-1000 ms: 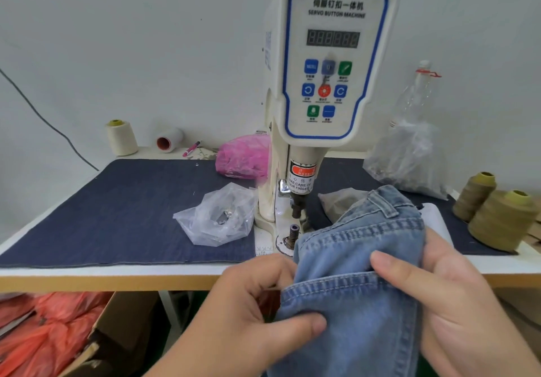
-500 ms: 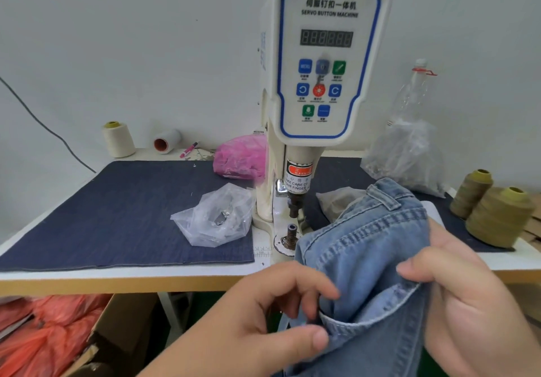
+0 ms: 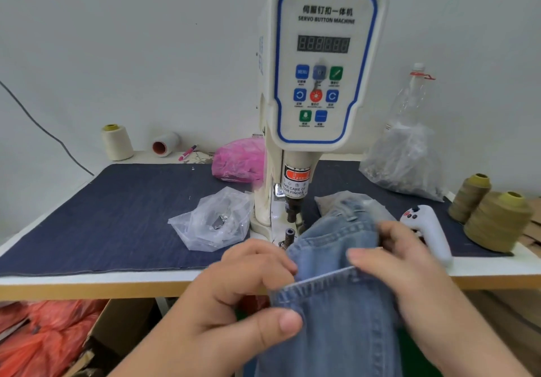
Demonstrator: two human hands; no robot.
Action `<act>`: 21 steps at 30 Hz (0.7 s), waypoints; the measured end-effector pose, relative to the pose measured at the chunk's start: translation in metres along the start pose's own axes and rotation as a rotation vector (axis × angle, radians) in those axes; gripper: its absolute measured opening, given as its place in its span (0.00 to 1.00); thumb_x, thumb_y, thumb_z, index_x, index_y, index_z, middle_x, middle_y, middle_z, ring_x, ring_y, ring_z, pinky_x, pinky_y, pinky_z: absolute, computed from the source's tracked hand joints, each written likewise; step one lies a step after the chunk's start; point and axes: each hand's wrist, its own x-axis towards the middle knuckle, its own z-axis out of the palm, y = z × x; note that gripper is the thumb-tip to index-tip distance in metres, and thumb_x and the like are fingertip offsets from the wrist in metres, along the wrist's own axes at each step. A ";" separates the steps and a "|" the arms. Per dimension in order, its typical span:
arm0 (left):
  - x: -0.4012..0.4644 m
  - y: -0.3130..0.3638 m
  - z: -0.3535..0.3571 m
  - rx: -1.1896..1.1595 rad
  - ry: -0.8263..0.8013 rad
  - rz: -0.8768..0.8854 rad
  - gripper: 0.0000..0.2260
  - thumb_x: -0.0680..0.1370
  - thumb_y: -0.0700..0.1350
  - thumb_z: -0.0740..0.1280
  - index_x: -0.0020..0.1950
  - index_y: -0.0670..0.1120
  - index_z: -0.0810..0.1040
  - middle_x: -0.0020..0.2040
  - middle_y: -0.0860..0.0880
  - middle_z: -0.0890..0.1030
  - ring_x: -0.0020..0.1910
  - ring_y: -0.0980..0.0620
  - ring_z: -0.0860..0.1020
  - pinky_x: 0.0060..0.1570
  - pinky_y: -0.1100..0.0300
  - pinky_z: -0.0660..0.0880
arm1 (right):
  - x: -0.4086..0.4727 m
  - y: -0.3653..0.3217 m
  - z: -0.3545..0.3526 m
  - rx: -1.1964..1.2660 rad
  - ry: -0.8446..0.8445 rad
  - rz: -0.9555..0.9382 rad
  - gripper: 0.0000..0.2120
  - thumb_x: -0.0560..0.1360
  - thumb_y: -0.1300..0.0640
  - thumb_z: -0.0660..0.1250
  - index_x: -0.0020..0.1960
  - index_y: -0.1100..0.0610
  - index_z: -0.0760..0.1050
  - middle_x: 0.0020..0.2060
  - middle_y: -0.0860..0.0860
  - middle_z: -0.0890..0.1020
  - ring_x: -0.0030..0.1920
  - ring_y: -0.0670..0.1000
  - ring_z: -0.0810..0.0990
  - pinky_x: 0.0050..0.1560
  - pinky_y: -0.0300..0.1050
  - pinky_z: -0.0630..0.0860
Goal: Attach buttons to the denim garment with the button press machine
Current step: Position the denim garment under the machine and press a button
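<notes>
A light-blue denim garment (image 3: 330,312) hangs over the table's front edge, just in front of the white servo button machine (image 3: 319,63). My left hand (image 3: 234,297) pinches the garment's stitched edge between thumb and curled fingers. My right hand (image 3: 401,265) grips the upper fold on the right side. The machine's lower die post (image 3: 289,235) stands just beyond the garment's top left, under the black upper punch (image 3: 292,211). A clear plastic bag holding small metal parts (image 3: 216,220) lies left of the machine.
A dark denim mat (image 3: 111,215) covers the table. At the back stand a cream thread cone (image 3: 117,142), a pink bag (image 3: 238,161) and a clear bottle with a bag (image 3: 407,148). On the right lie a white handheld controller (image 3: 430,227) and olive thread cones (image 3: 494,221). Orange bags (image 3: 35,335) sit below.
Both hands have shifted along the garment, opening the folded edge. The denim has moved lower and left, uncovering the white controller on the right.
</notes>
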 end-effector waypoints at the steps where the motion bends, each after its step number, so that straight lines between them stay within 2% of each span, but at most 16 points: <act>1: 0.002 0.003 -0.001 -0.114 0.019 -0.024 0.08 0.74 0.58 0.73 0.41 0.55 0.80 0.46 0.51 0.79 0.51 0.45 0.77 0.56 0.58 0.70 | -0.003 0.000 0.004 -0.293 0.077 -0.047 0.17 0.67 0.41 0.75 0.52 0.43 0.76 0.53 0.45 0.81 0.50 0.40 0.80 0.52 0.43 0.75; 2: 0.004 0.005 -0.001 -0.214 0.027 -0.044 0.09 0.73 0.56 0.74 0.41 0.52 0.81 0.46 0.48 0.80 0.47 0.43 0.76 0.53 0.58 0.71 | -0.007 0.001 0.006 -0.535 0.171 -0.166 0.25 0.63 0.32 0.71 0.56 0.39 0.71 0.56 0.39 0.77 0.55 0.35 0.76 0.57 0.37 0.72; 3: 0.006 0.007 -0.001 -0.312 0.027 -0.058 0.10 0.72 0.54 0.75 0.42 0.49 0.81 0.45 0.45 0.79 0.44 0.41 0.75 0.50 0.57 0.71 | -0.010 -0.001 0.010 -0.640 0.230 -0.359 0.25 0.65 0.30 0.69 0.58 0.37 0.69 0.58 0.36 0.74 0.59 0.34 0.72 0.59 0.32 0.69; 4: 0.010 0.008 0.000 -0.403 0.021 -0.067 0.09 0.72 0.52 0.76 0.42 0.48 0.81 0.43 0.44 0.78 0.42 0.43 0.74 0.48 0.57 0.72 | -0.012 -0.004 0.014 -0.642 0.198 -0.520 0.23 0.69 0.33 0.69 0.60 0.37 0.69 0.60 0.36 0.73 0.63 0.35 0.71 0.60 0.29 0.67; 5: 0.014 0.010 0.001 -0.483 -0.002 -0.074 0.08 0.73 0.50 0.76 0.43 0.47 0.81 0.42 0.43 0.78 0.42 0.46 0.75 0.47 0.57 0.73 | -0.014 -0.005 0.017 -0.601 0.067 -0.648 0.23 0.70 0.37 0.69 0.62 0.40 0.72 0.62 0.39 0.75 0.66 0.40 0.72 0.61 0.30 0.68; 6: 0.019 0.012 0.001 -0.549 -0.037 -0.078 0.07 0.74 0.47 0.75 0.44 0.47 0.81 0.42 0.42 0.77 0.42 0.47 0.76 0.46 0.58 0.74 | -0.015 -0.007 0.018 -0.501 -0.113 -0.693 0.24 0.70 0.38 0.70 0.63 0.45 0.74 0.63 0.44 0.77 0.66 0.46 0.74 0.63 0.38 0.70; 7: 0.023 0.014 -0.001 -0.600 -0.084 -0.082 0.05 0.75 0.46 0.74 0.45 0.46 0.80 0.42 0.41 0.77 0.42 0.49 0.77 0.46 0.59 0.75 | -0.015 -0.011 0.019 -0.365 -0.285 -0.640 0.23 0.71 0.39 0.70 0.62 0.50 0.76 0.60 0.49 0.80 0.63 0.51 0.77 0.62 0.47 0.73; 8: 0.028 0.015 -0.004 -0.637 -0.142 -0.087 0.04 0.76 0.44 0.73 0.47 0.46 0.80 0.42 0.42 0.78 0.41 0.51 0.78 0.45 0.61 0.76 | -0.012 -0.014 0.016 -0.253 -0.391 -0.548 0.23 0.71 0.39 0.71 0.58 0.53 0.78 0.54 0.51 0.82 0.58 0.52 0.80 0.58 0.52 0.74; 10: 0.036 0.015 -0.012 -0.594 -0.229 -0.131 0.01 0.78 0.42 0.70 0.48 0.45 0.79 0.41 0.47 0.81 0.40 0.55 0.79 0.42 0.65 0.76 | -0.002 -0.017 0.008 -0.151 -0.442 -0.378 0.23 0.66 0.37 0.75 0.48 0.55 0.79 0.42 0.50 0.81 0.45 0.49 0.80 0.46 0.46 0.74; 11: 0.040 0.011 -0.017 -0.485 -0.233 -0.183 0.03 0.78 0.43 0.70 0.46 0.45 0.79 0.39 0.48 0.79 0.38 0.56 0.77 0.39 0.66 0.74 | 0.003 -0.017 0.006 -0.148 -0.480 -0.275 0.23 0.64 0.40 0.77 0.46 0.57 0.79 0.38 0.51 0.79 0.41 0.49 0.77 0.43 0.43 0.72; 13: 0.044 -0.003 -0.023 -0.241 -0.226 -0.312 0.04 0.77 0.43 0.70 0.43 0.45 0.77 0.37 0.46 0.76 0.36 0.53 0.74 0.36 0.64 0.71 | 0.011 -0.009 0.004 -0.188 -0.616 -0.098 0.22 0.65 0.45 0.76 0.45 0.64 0.78 0.37 0.54 0.76 0.41 0.51 0.72 0.42 0.45 0.68; 14: 0.043 -0.011 -0.024 -0.171 -0.236 -0.368 0.04 0.76 0.42 0.69 0.42 0.45 0.77 0.37 0.45 0.76 0.37 0.52 0.73 0.36 0.62 0.69 | 0.014 -0.003 0.005 -0.245 -0.639 -0.068 0.23 0.66 0.45 0.74 0.44 0.65 0.77 0.36 0.55 0.73 0.40 0.50 0.70 0.41 0.46 0.66; 17: 0.033 -0.032 -0.021 -0.147 -0.274 -0.478 0.05 0.73 0.41 0.71 0.39 0.49 0.78 0.36 0.50 0.75 0.36 0.55 0.72 0.37 0.63 0.67 | 0.016 0.009 0.003 -0.210 -0.507 -0.097 0.14 0.65 0.45 0.73 0.33 0.54 0.76 0.30 0.51 0.69 0.34 0.49 0.65 0.36 0.41 0.62; 19: 0.020 -0.043 -0.015 -0.150 -0.296 -0.464 0.06 0.72 0.44 0.74 0.39 0.53 0.79 0.42 0.49 0.76 0.42 0.51 0.74 0.45 0.59 0.71 | 0.011 0.020 -0.001 -0.080 -0.497 -0.068 0.13 0.65 0.46 0.75 0.32 0.52 0.75 0.31 0.54 0.68 0.36 0.52 0.65 0.38 0.45 0.61; 21: 0.010 -0.052 -0.005 -0.108 -0.280 -0.459 0.04 0.71 0.50 0.74 0.43 0.52 0.80 0.53 0.50 0.75 0.56 0.47 0.75 0.62 0.55 0.70 | 0.006 0.029 -0.001 0.133 -0.516 0.033 0.18 0.66 0.48 0.79 0.35 0.59 0.74 0.34 0.58 0.70 0.39 0.56 0.67 0.43 0.48 0.63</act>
